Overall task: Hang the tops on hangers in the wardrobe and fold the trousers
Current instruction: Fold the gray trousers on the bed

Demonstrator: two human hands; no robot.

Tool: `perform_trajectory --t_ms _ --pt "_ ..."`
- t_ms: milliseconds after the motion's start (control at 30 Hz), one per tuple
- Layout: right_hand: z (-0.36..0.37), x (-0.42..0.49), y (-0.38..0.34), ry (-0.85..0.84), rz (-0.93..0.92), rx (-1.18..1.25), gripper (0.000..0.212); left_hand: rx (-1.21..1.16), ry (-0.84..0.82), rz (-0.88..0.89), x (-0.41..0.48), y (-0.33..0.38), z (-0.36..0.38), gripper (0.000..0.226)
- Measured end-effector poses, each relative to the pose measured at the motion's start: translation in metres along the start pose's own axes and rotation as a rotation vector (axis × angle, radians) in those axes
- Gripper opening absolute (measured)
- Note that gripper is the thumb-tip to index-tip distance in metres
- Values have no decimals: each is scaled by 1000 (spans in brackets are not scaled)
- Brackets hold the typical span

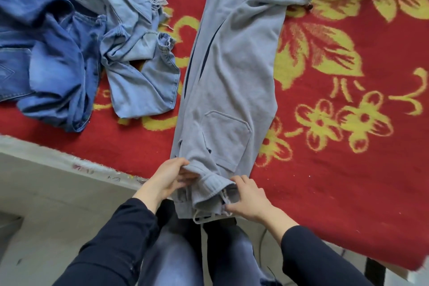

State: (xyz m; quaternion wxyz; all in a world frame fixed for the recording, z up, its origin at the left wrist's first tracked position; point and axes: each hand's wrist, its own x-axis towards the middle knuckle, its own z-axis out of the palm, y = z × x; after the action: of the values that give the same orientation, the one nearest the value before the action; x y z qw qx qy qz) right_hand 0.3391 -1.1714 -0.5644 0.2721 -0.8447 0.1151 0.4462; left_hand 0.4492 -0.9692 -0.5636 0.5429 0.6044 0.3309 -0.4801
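Observation:
Grey sweatpants (232,72) lie lengthwise on the red blanket, legs stacked and running away from me, the far end bent to the right. The waistband with its drawstring hangs over the near edge. My left hand (166,179) grips the left side of the waistband, fingers curled over the fabric. My right hand (247,196) pinches the right side of the waistband near the drawstring. Light blue ripped jeans (139,53) lie crumpled to the left. Dark blue jeans (46,53) are heaped at the far left.
A red blanket (348,146) with yellow flowers covers the bed. Its near edge runs diagonally from the left down to the lower right. Pale floor (46,204) shows at the lower left. My knees are below the waistband.

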Motion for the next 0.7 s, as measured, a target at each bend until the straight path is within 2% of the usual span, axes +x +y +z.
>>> perform_trajectory --t_ms 67,167,267,333,367,400,500,533,600,667,700 --pt "6 0 -1 112 18 156 32 -150 -29 -4 -1 1 7 16" --pt "1 -2 -2 211 79 297 23 -263 13 -19 -1 -1 12 15" --pt "-8 -15 1 563 123 349 28 -218 22 -13 -2 -2 15 11" --pt "-11 -29 4 679 101 372 34 -183 32 -11 -3 0 21 9" --pt "-9 -35 7 633 65 341 34 -181 25 -12 -5 0 25 11" --pt "-6 -40 8 510 5 290 31 -188 14 -17 -4 0 28 13" --pt "3 -50 3 -23 -114 226 13 -67 23 -14 -7 -5 30 19" --pt "6 -49 2 -112 -111 260 12 40 13 -4 -7 -9 28 28" --pt "10 -44 -1 -64 -68 351 14 258 7 54 -7 -19 26 42" --pt "11 -37 -1 101 6 431 19 335 26 59 -10 -24 24 30" --pt "11 -34 1 162 44 488 20 278 -20 23 -12 -25 20 22"
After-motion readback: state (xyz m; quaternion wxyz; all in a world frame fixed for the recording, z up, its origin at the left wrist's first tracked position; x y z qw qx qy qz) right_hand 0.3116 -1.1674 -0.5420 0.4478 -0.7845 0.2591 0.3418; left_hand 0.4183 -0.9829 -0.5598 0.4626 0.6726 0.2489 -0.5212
